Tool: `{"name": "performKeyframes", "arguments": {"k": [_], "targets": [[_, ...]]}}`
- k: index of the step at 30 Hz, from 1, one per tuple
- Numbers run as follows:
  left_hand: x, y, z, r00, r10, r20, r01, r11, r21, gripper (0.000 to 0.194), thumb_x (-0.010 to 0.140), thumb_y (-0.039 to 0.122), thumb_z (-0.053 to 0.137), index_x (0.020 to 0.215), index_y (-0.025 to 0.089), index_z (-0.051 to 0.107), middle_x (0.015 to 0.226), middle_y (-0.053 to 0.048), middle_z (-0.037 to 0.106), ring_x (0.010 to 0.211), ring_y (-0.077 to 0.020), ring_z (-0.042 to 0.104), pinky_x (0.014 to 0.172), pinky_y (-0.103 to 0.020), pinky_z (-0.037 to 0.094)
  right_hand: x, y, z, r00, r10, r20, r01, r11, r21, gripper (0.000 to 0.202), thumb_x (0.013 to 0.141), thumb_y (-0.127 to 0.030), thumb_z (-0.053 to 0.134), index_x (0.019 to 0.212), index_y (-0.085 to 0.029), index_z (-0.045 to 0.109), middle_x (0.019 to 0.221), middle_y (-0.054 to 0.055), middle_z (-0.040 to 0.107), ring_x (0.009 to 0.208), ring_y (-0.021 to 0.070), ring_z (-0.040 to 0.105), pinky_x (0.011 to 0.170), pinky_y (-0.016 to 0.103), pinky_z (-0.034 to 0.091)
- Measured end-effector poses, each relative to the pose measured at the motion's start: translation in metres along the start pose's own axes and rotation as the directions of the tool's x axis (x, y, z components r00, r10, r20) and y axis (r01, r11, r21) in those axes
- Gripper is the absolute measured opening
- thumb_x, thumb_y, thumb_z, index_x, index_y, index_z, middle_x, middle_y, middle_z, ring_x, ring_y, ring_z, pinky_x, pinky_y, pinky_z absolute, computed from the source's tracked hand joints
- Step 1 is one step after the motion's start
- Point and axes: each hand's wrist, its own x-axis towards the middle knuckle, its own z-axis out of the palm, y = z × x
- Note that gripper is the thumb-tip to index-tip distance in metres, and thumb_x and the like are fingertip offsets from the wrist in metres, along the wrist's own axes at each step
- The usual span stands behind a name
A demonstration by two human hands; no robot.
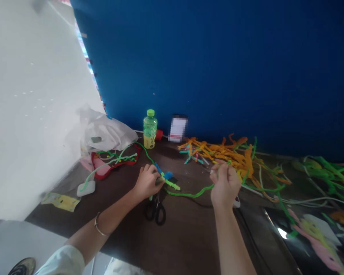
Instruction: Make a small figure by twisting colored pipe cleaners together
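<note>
My left hand is closed on a small twisted pipe cleaner piece, pale green with blue loops beside it. The fingers hide part of the piece. From there a bright green pipe cleaner runs along the tabletop in a slack curve to my right hand. My right hand pinches its green strand near the fingertips, raised a little above the table. Black-handled scissors lie just below my left hand, their blades partly hidden by it.
Orange pipe cleaners are heaped behind my right hand. A green-capped bottle and a phone stand against the blue partition. At left lie a plastic bag and a white charger-like block. Cables and a dark tablet-like panel lie right.
</note>
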Motion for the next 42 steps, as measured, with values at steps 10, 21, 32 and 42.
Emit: {"name": "performKeyframes", "arguments": {"k": [10, 21, 32, 42], "targets": [[0.001, -0.001, 0.000, 0.990, 0.119, -0.078, -0.131, 0.978, -0.163, 0.017, 0.082, 0.025, 0.045, 0.095, 0.016, 0.053, 0.089, -0.007, 0.062, 0.083, -0.0182, 0.056, 0.072, -0.030, 0.042, -0.017, -0.015, 0.006, 0.723, -0.535, 0.437, 0.687, 0.621, -0.377, 0.015, 0.079, -0.021, 0.055, 0.089, -0.022, 0.065, 0.080, 0.004, 0.066, 0.075, 0.0161, 0.061, 0.071, 0.028, 0.046], [-0.001, 0.000, -0.001, 0.980, 0.106, -0.168, -0.155, 0.938, -0.309, 0.027, 0.077, 0.016, 0.047, 0.101, 0.020, 0.059, 0.100, -0.009, 0.061, 0.088, -0.0182, 0.057, 0.077, -0.031, 0.045, -0.060, 0.017, 0.036, 0.679, -0.355, 0.643, 0.709, 0.543, -0.450, 0.018, 0.080, -0.023, 0.053, 0.090, -0.025, 0.069, 0.072, 0.001, 0.062, 0.060, 0.0102, 0.055, 0.056, 0.021, 0.038], [0.002, 0.003, -0.002, 0.987, -0.059, -0.149, -0.059, 0.732, -0.679, 0.022, 0.080, 0.030, 0.049, 0.091, 0.016, 0.064, 0.088, -0.008, 0.067, 0.082, -0.0167, 0.060, 0.076, -0.029, 0.046, -0.066, 0.018, 0.034, 0.642, -0.440, 0.627, 0.764, 0.432, -0.479, 0.020, 0.080, -0.021, 0.053, 0.093, -0.026, 0.068, 0.070, 0.002, 0.061, 0.059, 0.0108, 0.053, 0.057, 0.023, 0.036], [0.005, 0.001, -0.009, 0.996, -0.031, -0.086, -0.056, 0.528, -0.847, 0.020, 0.079, 0.028, 0.052, 0.089, 0.016, 0.066, 0.097, -0.009, 0.064, 0.093, -0.0178, 0.058, 0.084, -0.033, 0.045, -0.057, 0.020, 0.028, 0.634, -0.411, 0.655, 0.730, 0.598, -0.331, 0.023, 0.081, -0.022, 0.052, 0.097, -0.029, 0.067, 0.077, 0.003, 0.060, 0.066, 0.0113, 0.056, 0.060, 0.022, 0.044]]}}
